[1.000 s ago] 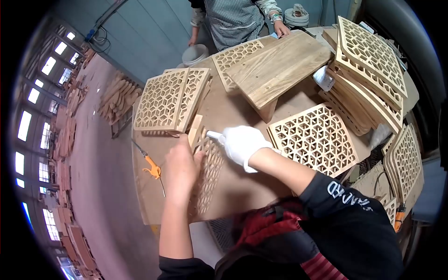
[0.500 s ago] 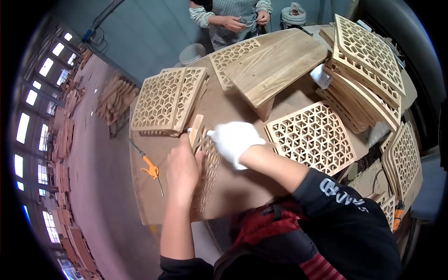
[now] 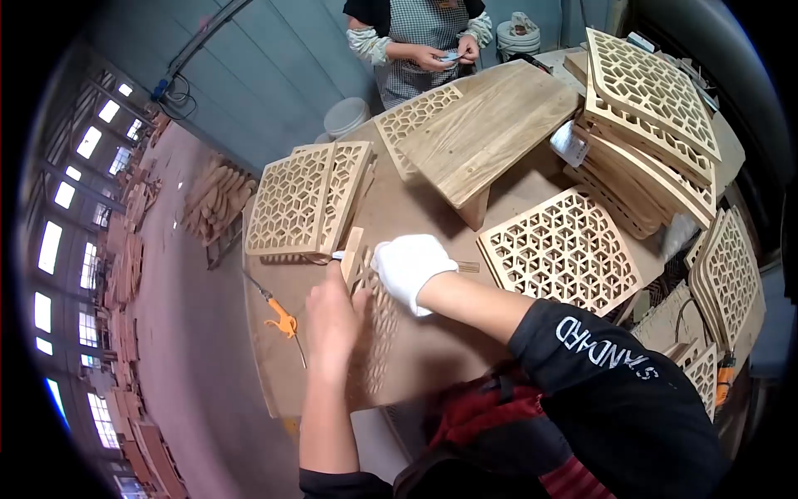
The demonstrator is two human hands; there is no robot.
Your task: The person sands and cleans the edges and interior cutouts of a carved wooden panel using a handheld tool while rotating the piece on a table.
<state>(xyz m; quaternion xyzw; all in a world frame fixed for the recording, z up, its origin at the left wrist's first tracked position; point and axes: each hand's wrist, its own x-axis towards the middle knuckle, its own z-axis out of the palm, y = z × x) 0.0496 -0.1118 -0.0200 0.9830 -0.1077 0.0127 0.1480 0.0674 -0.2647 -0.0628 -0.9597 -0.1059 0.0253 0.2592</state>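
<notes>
My left hand (image 3: 332, 314), bare, is closed round the edge of a lattice wooden panel (image 3: 382, 337), which stands steeply tilted on the brown-covered table (image 3: 440, 353) and looks blurred. The panel's pale solid end (image 3: 352, 254) rises above my fingers. Just right of it, my right hand (image 3: 411, 270) wears a white glove, its fingers curled against the panel's upper part. Whatever the glove grips is hidden. A small striped wooden piece (image 3: 469, 267) lies beside the glove. Left of my left hand rests an orange air gun (image 3: 283, 320).
Lattice panels (image 3: 287, 200) lie stacked at the back left, with more (image 3: 565, 249) at the right and a tall stack (image 3: 652, 91) behind. A wooden bench (image 3: 495, 125) stands at the back. Across the table a person (image 3: 420, 50) holds a small blue item. A white bucket (image 3: 347, 116) stands behind.
The gloved hand has shifted slightly left along the panel; a striped piece now shows beside it. The person opposite has raised both hands together. The whole view has shifted a little.
</notes>
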